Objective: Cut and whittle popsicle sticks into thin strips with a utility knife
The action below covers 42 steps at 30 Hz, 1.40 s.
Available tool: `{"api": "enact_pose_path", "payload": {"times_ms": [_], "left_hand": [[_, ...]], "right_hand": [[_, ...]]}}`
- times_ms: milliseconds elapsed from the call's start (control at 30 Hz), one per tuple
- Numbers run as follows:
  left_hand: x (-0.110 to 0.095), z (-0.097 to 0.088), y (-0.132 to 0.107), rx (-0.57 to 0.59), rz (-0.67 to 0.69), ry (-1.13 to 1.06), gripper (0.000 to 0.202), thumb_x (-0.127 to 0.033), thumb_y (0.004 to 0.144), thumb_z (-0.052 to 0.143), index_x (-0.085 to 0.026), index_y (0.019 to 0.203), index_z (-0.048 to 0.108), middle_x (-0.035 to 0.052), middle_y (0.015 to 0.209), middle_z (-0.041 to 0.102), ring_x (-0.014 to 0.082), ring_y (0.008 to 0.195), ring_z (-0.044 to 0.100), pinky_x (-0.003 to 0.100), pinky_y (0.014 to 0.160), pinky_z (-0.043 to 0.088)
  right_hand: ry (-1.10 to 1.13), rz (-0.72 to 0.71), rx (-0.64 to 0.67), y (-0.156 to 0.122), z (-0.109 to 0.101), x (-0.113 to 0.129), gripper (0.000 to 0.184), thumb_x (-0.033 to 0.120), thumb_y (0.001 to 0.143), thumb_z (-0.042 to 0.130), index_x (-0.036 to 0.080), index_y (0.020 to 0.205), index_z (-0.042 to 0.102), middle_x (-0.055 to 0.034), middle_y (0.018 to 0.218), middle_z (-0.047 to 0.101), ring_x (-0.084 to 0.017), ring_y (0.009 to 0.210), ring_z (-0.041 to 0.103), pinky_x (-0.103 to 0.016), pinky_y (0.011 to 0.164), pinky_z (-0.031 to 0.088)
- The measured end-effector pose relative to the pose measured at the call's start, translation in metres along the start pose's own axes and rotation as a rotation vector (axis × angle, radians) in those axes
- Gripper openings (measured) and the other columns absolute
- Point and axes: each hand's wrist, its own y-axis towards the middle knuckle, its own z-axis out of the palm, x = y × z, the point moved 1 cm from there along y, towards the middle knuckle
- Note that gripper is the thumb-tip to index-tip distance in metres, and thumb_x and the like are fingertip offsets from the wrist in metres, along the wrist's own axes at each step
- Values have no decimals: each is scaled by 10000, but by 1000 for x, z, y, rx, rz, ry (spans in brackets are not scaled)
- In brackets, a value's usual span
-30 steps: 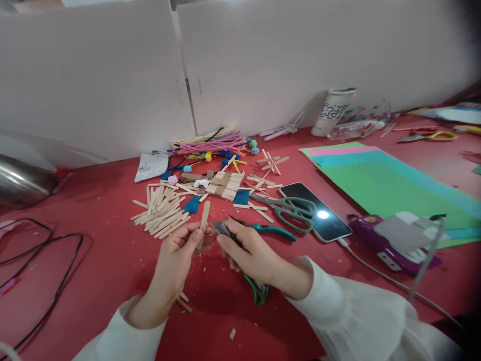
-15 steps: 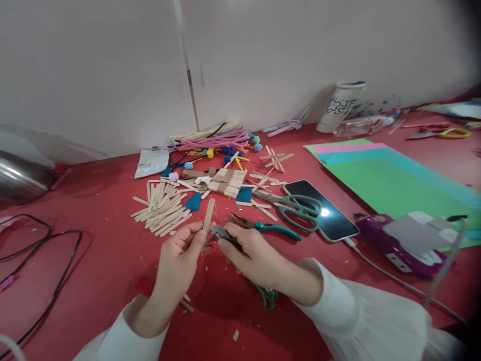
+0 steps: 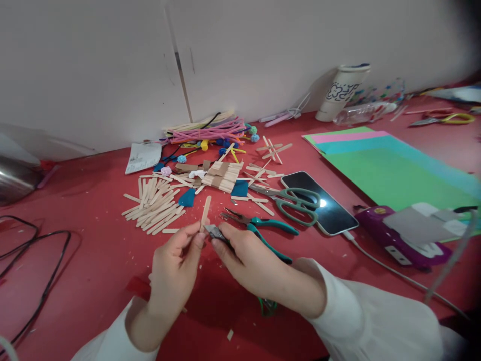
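My left hand point(image 3: 175, 271) pinches a wooden craft stick point(image 3: 205, 211) upright between thumb and fingers. My right hand point(image 3: 251, 258) is closed round green-handled cutters point(image 3: 216, 233), whose dark jaws sit at the lower part of the stick; a green handle loop point(image 3: 267, 304) shows below the wrist. Both hands hover over the red table point(image 3: 93, 260), just in front of a pile of loose craft sticks point(image 3: 154, 205).
Teal-handled pliers point(image 3: 259, 228) and grey-green scissors point(image 3: 293, 203) lie right of my hands, beside a phone point(image 3: 319, 203) with a cable. A glued stick panel point(image 3: 223, 176), pipe cleaners point(image 3: 210, 135), coloured paper point(image 3: 391, 173), a purple glue gun point(image 3: 406, 233), a cup point(image 3: 340, 93) and black cables point(image 3: 33, 271) surround them.
The view has shifted a little, so things sit slightly left and higher. My hands keep the same hold on the stick and cutters, with the jaws still at the stick.
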Motion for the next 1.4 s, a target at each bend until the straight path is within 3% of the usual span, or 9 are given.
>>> {"api": "enact_pose_path", "payload": {"times_ms": [167, 467, 600, 767, 867, 1033, 1233, 1400], "left_hand": [[-1, 0, -2, -29, 92, 121, 235, -388, 802, 597, -218, 932, 694, 42, 882, 757, 205, 781, 715, 253, 705, 545], [-11, -2, 0, 82, -46, -53, 207, -380, 762, 603, -193, 816, 672, 41, 737, 739, 190, 652, 695, 246, 609, 555], [-12, -5, 3, 112, -122, -80, 230, -389, 723, 633, -180, 807, 682, 47, 738, 732, 198, 663, 686, 260, 613, 551], [-8, -6, 4, 173, -173, -39, 305, -437, 722, 616, -161, 837, 673, 50, 717, 722, 193, 665, 678, 262, 636, 539], [-6, -6, 3, 154, -137, -29, 277, -417, 737, 605, -167, 837, 674, 41, 704, 719, 177, 643, 670, 240, 608, 527], [-7, -5, 4, 115, -140, -127, 234, -378, 711, 649, -171, 817, 672, 25, 667, 711, 158, 614, 662, 215, 589, 526], [-7, -5, 7, 153, -191, -291, 219, -353, 727, 668, -156, 824, 666, 4, 620, 680, 121, 548, 617, 208, 590, 520], [-1, -3, 8, 145, -217, -394, 182, -337, 724, 691, -166, 783, 667, -12, 609, 663, 94, 566, 601, 165, 585, 500]], "right_hand": [[30, 51, 42, -2, 1, 2, 115, 196, 896, 397, 207, 783, 375, 31, 622, 428, -102, 514, 340, -246, 509, 246], [195, 46, 107, -1, 0, -2, 197, 199, 914, 379, 220, 719, 355, 56, 553, 411, -94, 489, 403, -218, 504, 296], [53, -20, 119, 0, 0, -3, 152, 180, 890, 407, 208, 743, 381, 16, 639, 478, -108, 551, 424, -242, 546, 313], [-64, 4, 147, -1, 1, -3, 91, 159, 876, 405, 192, 791, 403, -23, 688, 522, -127, 585, 454, -262, 555, 328], [123, 101, 199, 0, 1, -1, 150, 182, 897, 393, 210, 751, 373, 31, 596, 478, -88, 465, 443, -213, 456, 337], [623, 316, 356, 2, -1, 0, 134, 228, 932, 360, 216, 802, 391, 112, 464, 432, -50, 292, 394, -137, 302, 330], [996, 235, 433, 7, 0, -8, 150, 321, 890, 469, 198, 805, 454, 109, 451, 484, -51, 263, 406, -138, 272, 348], [1080, 183, 456, 9, 0, -12, 188, 365, 871, 492, 182, 831, 490, 96, 463, 497, -56, 270, 419, -152, 286, 352]]}}
